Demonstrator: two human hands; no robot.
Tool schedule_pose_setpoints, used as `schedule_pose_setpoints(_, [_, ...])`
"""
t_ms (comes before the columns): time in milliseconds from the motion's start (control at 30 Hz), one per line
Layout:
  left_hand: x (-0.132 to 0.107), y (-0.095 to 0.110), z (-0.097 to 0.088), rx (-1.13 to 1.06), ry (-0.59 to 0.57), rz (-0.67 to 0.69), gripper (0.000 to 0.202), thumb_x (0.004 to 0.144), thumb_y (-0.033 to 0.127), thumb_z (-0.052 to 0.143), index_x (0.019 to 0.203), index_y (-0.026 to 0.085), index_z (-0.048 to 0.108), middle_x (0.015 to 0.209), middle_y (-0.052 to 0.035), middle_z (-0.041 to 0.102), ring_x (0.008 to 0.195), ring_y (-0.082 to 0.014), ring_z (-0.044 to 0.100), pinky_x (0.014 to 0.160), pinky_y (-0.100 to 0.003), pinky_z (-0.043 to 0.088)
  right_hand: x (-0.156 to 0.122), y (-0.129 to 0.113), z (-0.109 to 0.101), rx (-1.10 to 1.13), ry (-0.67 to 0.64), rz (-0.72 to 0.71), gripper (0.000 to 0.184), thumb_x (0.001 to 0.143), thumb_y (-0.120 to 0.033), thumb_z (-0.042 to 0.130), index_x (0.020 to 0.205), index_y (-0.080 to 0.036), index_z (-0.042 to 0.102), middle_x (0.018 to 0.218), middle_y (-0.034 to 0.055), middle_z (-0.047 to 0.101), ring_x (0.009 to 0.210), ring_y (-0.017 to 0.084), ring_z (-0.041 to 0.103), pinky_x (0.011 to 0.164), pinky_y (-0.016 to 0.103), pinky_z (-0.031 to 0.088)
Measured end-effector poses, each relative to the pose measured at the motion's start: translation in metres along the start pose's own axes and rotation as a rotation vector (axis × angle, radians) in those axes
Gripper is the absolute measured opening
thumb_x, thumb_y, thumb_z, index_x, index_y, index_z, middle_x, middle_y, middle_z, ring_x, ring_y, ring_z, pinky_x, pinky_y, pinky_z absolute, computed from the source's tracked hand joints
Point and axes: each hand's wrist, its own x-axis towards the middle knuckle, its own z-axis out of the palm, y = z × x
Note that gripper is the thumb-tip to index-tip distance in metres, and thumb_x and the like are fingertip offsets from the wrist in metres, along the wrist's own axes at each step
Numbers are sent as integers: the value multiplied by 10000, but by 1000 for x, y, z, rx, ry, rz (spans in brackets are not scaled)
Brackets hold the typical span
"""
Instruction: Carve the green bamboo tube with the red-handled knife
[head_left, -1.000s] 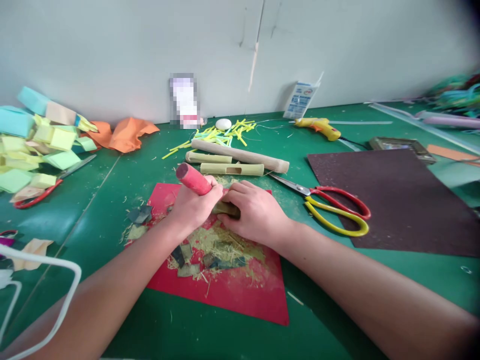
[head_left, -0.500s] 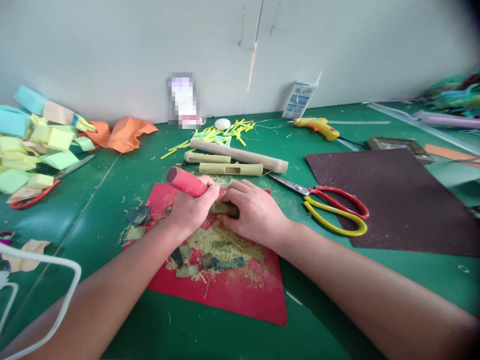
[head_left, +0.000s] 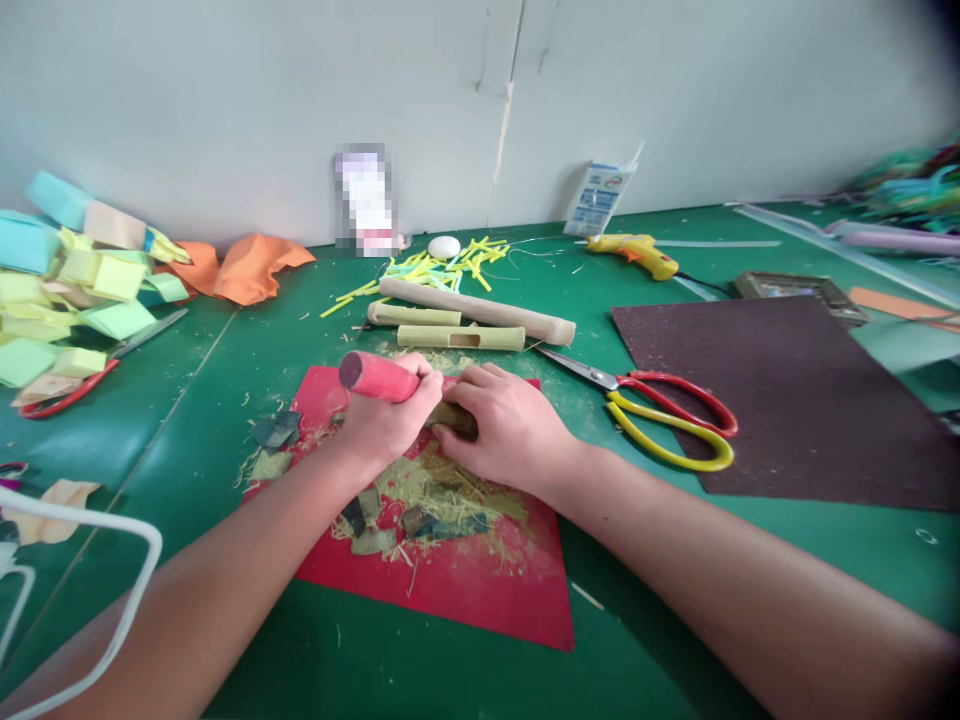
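My left hand (head_left: pixel 386 420) is closed around the thick red handle of a tool (head_left: pixel 379 377), whose working end is hidden behind the fingers. Beside it, my right hand (head_left: pixel 517 425) grips a short greenish bamboo piece (head_left: pixel 457 420), thumb on the near side and fingers over the far side. Both hands are close together over a red sheet (head_left: pixel 517 610). Pale shavings and dust (head_left: pixel 427 480) cover much of that sheet, with several dark flat scraps (head_left: pixel 450 525) among them. Just beyond the hands lies a bamboo tube (head_left: pixel 499 339) with a rectangular notch.
Behind the notched tube are a shorter tube (head_left: pixel 412 315) and a wooden stick (head_left: pixel 480 309). Scissors (head_left: pixel 667 415) lie at right, partly on a dark board (head_left: pixel 795 400). A yellow glue gun (head_left: pixel 637 255) is farther back. Folded paper pieces (head_left: pixel 112 270) heap at left; a white frame (head_left: pixel 146 570) stands nearest.
My left hand and the red handle have shifted slightly right and down, toward the right hand. The right hand and the bamboo piece stay nearly in place.
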Motion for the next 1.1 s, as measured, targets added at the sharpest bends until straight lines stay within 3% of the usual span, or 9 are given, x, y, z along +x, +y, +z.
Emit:
schedule_pose_setpoints(233, [-2,5,0,89,2,9,227,811,269,464,598,195,432,594,21,489,605,-128,466,621,-275,387,0,2,3,23,44,-28,162,782,-321,624,792,-161,646,805,68,615,788,194,506,722,322,392])
schedule_pose_setpoints(700, [-1,-2,2,15,37,4,240,825,249,449,591,198,432,608,13,481,635,-137,485,648,-279,396,1,3,1,50,42,-32,160,780,-310,613,797,-155,647,796,65,607,770,187,504,711,312,384])
schedule_pose_setpoints(1100, [0,0,4,32,-28,-26,272,830,285,451,580,197,389,575,23,442,600,-129,439,597,-266,364,4,8,4,148,46,-36,109,760,-273,631,750,-164,625,738,37,562,733,168,483,713,297,396])
